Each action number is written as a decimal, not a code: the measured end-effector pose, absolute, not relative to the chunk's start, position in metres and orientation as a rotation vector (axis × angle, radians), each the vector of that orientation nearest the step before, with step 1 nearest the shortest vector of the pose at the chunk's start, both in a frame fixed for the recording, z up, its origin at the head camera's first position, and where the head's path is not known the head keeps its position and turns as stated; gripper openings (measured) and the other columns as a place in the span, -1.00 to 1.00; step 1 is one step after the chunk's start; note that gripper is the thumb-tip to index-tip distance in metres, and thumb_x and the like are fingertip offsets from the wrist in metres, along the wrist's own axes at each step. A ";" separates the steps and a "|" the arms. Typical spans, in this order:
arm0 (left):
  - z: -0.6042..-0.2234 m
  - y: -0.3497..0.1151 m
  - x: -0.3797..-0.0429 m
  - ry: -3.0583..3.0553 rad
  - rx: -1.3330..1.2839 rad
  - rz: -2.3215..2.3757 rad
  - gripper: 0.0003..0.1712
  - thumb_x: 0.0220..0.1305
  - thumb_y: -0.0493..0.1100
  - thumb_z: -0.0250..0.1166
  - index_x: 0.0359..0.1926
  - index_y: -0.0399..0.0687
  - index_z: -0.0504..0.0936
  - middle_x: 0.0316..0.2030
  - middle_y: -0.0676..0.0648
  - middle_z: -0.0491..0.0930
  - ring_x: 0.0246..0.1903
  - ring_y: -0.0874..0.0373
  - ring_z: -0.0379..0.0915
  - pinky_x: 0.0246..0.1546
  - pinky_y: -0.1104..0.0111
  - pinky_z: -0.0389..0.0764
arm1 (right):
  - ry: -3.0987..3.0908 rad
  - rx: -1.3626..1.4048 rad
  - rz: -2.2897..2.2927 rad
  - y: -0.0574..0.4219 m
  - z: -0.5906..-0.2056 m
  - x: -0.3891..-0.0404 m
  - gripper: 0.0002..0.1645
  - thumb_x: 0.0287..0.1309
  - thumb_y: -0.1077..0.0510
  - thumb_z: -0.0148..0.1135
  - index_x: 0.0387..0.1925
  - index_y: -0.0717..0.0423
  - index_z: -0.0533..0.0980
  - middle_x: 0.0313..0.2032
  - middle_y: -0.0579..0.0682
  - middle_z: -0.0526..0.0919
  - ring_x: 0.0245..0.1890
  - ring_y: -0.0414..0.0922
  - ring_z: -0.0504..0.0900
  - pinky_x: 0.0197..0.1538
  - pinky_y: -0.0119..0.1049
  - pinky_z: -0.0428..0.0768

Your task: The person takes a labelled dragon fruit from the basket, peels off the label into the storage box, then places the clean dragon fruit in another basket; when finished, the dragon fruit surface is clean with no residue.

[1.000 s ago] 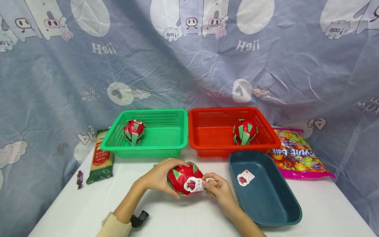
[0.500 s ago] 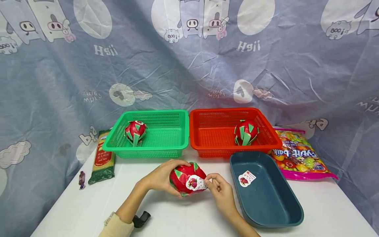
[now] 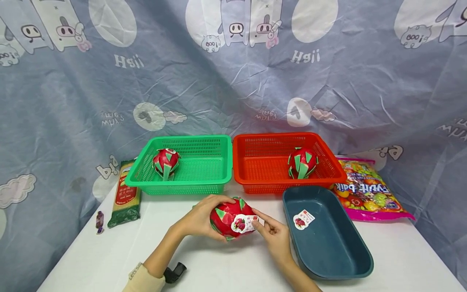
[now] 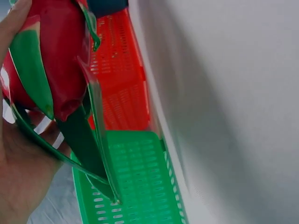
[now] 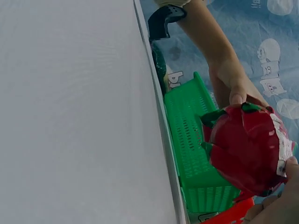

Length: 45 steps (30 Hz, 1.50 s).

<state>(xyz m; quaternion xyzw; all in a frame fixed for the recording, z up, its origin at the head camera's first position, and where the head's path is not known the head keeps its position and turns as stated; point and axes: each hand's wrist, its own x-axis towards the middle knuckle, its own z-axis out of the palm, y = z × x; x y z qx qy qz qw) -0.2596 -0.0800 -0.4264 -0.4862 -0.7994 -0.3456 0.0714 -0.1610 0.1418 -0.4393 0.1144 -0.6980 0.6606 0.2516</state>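
Red dragon fruit (image 3: 225,217), gripped by the left hand (image 3: 200,217); right hand (image 3: 276,238) pinches its white label (image 3: 240,224); curtain (image 3: 226,93) reads "Boo".

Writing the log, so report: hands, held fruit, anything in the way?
Left hand grips fruit. Right hand touches its sticker. Nothing visibly in the way; blue tray beside right hand.

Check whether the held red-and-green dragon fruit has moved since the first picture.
Yes, the held dragon fruit shifted slightly right relative to the green plastic basket in the head view.
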 end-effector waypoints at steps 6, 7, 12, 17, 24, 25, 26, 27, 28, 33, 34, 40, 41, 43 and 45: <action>-0.432 -0.077 -0.258 -2.453 -1.390 -1.035 0.04 -0.44 0.34 0.52 0.19 0.35 0.30 0.11 0.23 0.35 0.08 0.27 0.24 -0.05 0.22 0.48 | -1.835 0.193 1.770 0.139 -0.444 -0.160 -0.84 -0.03 0.45 0.29 -0.31 0.43 0.61 -0.81 -0.06 0.13 -0.76 -0.27 0.04 -0.73 -0.32 0.00; -0.433 -0.076 -0.257 -2.476 -1.370 -1.027 0.04 -0.44 0.34 0.52 0.19 0.38 0.29 0.11 0.24 0.35 0.08 0.29 0.24 -0.05 0.21 0.48 | -1.828 0.191 1.767 0.138 -0.445 -0.160 -0.86 -0.02 0.45 0.27 -0.33 0.43 0.61 -0.81 -0.05 0.13 -0.76 -0.27 0.04 -0.72 -0.32 0.02; -0.436 -0.073 -0.258 -2.560 -1.272 -0.947 0.05 -0.45 0.31 0.54 0.19 0.46 0.26 0.09 0.29 0.34 0.07 0.33 0.23 -0.04 0.18 0.45 | -1.822 0.199 1.749 0.137 -0.444 -0.160 -0.90 0.01 0.46 0.24 -0.36 0.42 0.60 -0.82 0.00 0.10 -0.75 -0.29 0.03 -0.70 -0.34 0.04; -0.440 -0.074 -0.263 -2.586 -1.244 -0.920 0.05 -0.46 0.31 0.54 0.19 0.46 0.27 0.09 0.28 0.35 0.07 0.34 0.22 -0.03 0.19 0.43 | -1.813 0.180 1.749 0.134 -0.441 -0.158 -0.92 -0.02 0.47 0.26 -0.40 0.40 0.61 -0.82 -0.04 0.09 -0.75 -0.34 0.03 -0.74 -0.34 -0.01; -0.439 -0.075 -0.267 -2.561 -1.292 -0.978 0.05 -0.43 0.38 0.49 0.20 0.40 0.26 0.10 0.26 0.34 0.08 0.32 0.23 -0.03 0.23 0.46 | -1.839 0.119 1.747 0.128 -0.429 -0.151 -0.92 -0.04 0.47 0.28 -0.41 0.38 0.61 -0.82 -0.06 0.11 -0.75 -0.35 0.05 -0.73 -0.37 -0.01; -0.438 -0.075 -0.267 -2.558 -1.298 -0.992 0.05 -0.43 0.37 0.49 0.20 0.39 0.26 0.10 0.26 0.34 0.08 0.31 0.23 -0.03 0.24 0.46 | -1.844 0.113 1.745 0.127 -0.427 -0.149 -0.92 -0.04 0.47 0.28 -0.41 0.37 0.61 -0.82 -0.06 0.11 -0.75 -0.35 0.06 -0.73 -0.37 -0.01; -0.437 -0.075 -0.267 -2.556 -1.302 -1.007 0.05 -0.42 0.35 0.50 0.20 0.39 0.25 0.11 0.26 0.34 0.08 0.31 0.24 -0.04 0.25 0.46 | -1.849 0.117 1.737 0.126 -0.425 -0.147 -0.91 -0.04 0.47 0.28 -0.41 0.37 0.61 -0.82 -0.06 0.12 -0.75 -0.34 0.06 -0.74 -0.37 -0.01; -0.436 -0.075 -0.266 -2.554 -1.304 -1.023 0.05 -0.43 0.34 0.51 0.20 0.39 0.25 0.11 0.26 0.34 0.08 0.30 0.24 -0.04 0.26 0.47 | -1.852 0.121 1.730 0.125 -0.423 -0.144 -0.91 -0.04 0.47 0.28 -0.40 0.36 0.61 -0.82 -0.07 0.12 -0.76 -0.33 0.06 -0.74 -0.37 -0.01; -0.435 -0.075 -0.265 -2.551 -1.306 -1.034 0.06 -0.43 0.32 0.52 0.20 0.38 0.25 0.10 0.26 0.34 0.07 0.29 0.24 -0.04 0.26 0.47 | -1.853 0.125 1.722 0.124 -0.422 -0.142 -0.90 -0.04 0.47 0.28 -0.40 0.36 0.61 -0.82 -0.07 0.12 -0.76 -0.33 0.06 -0.75 -0.36 -0.02; -0.427 -0.075 -0.258 -2.504 -1.355 -1.087 0.07 -0.40 0.25 0.55 0.22 0.30 0.24 0.10 0.20 0.36 0.06 0.22 0.28 -0.06 0.27 0.49 | -1.847 0.142 1.680 0.121 -0.415 -0.131 -0.89 -0.03 0.46 0.27 -0.39 0.32 0.62 -0.81 -0.09 0.13 -0.76 -0.31 0.06 -0.76 -0.36 -0.03; -0.425 -0.074 -0.256 -2.494 -1.370 -1.103 0.06 -0.39 0.25 0.55 0.22 0.28 0.24 0.10 0.18 0.36 0.06 0.21 0.29 -0.07 0.29 0.50 | -1.847 0.142 1.671 0.120 -0.414 -0.128 -0.88 -0.03 0.47 0.27 -0.39 0.32 0.62 -0.81 -0.10 0.13 -0.76 -0.31 0.06 -0.76 -0.38 -0.03; -0.416 -0.074 -0.251 -2.474 -1.399 -1.184 0.03 -0.36 0.19 0.56 0.21 0.28 0.25 0.08 0.17 0.37 0.06 0.21 0.29 -0.13 0.36 0.53 | -1.849 0.189 1.567 0.115 -0.408 -0.112 -0.81 -0.11 0.53 0.28 -0.42 0.28 0.63 -0.84 -0.14 0.14 -0.80 -0.30 0.04 -0.79 -0.51 -0.02; -0.415 -0.074 -0.251 -2.475 -1.401 -1.193 0.03 -0.36 0.19 0.56 0.20 0.28 0.26 0.08 0.17 0.37 0.05 0.21 0.29 -0.14 0.37 0.53 | -1.840 0.198 1.561 0.115 -0.407 -0.109 -0.80 -0.12 0.55 0.28 -0.42 0.29 0.62 -0.83 -0.13 0.14 -0.80 -0.29 0.04 -0.79 -0.51 -0.02; -0.414 -0.073 -0.250 -2.470 -1.411 -1.209 0.02 -0.35 0.18 0.56 0.20 0.27 0.26 0.08 0.16 0.37 0.06 0.19 0.29 -0.15 0.37 0.53 | -1.819 0.214 1.574 0.114 -0.406 -0.107 -0.80 -0.12 0.56 0.26 -0.42 0.31 0.62 -0.82 -0.12 0.14 -0.80 -0.28 0.04 -0.80 -0.49 -0.02; -0.413 -0.072 -0.250 -2.470 -1.419 -1.225 0.02 -0.35 0.17 0.56 0.20 0.26 0.26 0.08 0.15 0.38 0.05 0.19 0.30 -0.15 0.38 0.53 | -1.783 0.234 1.603 0.113 -0.406 -0.105 -0.78 -0.12 0.59 0.23 -0.41 0.34 0.61 -0.81 -0.10 0.15 -0.80 -0.27 0.04 -0.80 -0.46 -0.02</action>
